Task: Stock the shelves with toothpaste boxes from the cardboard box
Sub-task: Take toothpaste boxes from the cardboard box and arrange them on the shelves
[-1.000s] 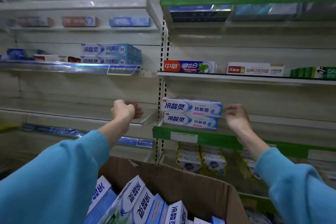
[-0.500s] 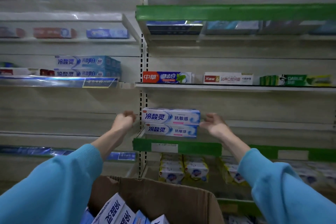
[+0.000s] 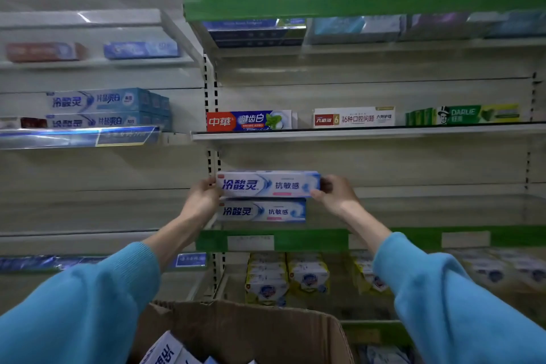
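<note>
both hands hold the top box by its ends: the left hand has its fingers curled round the left end, and the right hand pinches the right end, thumb under, fingers behind. the top box lies flat on a second box of the same white and blue kind, its right end jutting a little past the one below. both sit on the shelf with the green front edge, at its left end, near the slotted upright. the carton stands open at the bottom of the view, with more white and blue boxes showing inside. on the shelf above stand a red and blue box, a white box and a green box, well apart. both sleeves are light blue.
</note>
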`<state>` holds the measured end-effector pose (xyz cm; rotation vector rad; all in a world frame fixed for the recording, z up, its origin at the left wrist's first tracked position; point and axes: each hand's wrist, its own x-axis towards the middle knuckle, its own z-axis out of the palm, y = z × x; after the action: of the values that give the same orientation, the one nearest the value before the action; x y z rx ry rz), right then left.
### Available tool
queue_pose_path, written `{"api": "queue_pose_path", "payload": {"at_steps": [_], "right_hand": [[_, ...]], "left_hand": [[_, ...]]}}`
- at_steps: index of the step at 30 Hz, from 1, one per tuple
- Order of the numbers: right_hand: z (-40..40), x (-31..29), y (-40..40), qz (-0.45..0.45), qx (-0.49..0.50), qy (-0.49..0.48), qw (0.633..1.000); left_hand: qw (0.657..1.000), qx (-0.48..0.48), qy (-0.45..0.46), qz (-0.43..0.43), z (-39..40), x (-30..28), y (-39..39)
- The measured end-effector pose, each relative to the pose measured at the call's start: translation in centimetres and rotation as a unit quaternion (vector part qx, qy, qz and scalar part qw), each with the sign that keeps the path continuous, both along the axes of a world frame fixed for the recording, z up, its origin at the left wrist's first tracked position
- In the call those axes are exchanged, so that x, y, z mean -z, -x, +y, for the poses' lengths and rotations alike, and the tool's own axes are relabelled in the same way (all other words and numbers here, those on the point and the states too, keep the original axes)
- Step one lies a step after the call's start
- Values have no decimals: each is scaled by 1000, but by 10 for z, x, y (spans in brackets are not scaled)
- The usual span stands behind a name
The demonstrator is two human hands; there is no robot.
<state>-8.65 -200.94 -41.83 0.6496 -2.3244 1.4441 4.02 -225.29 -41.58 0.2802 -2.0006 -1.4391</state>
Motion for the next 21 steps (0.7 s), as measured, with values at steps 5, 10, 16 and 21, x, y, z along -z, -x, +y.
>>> {"api": "queue_pose_path", "payload": {"at_steps": [5,10,16,21], "right_hand": [[50,-10,17,10,44,48,998],[112,-3,36,26,102,61,993],[157,8,53,21,146,58,987],[156,11,68,-6,162,2,987]], "left_hand": [[997,18,52,53,59,-14,6],[992,43,94,69,128,-6,32],[992,29,122,18,177,2,67],[987,-33,141,-66,193,-10,101]]}}
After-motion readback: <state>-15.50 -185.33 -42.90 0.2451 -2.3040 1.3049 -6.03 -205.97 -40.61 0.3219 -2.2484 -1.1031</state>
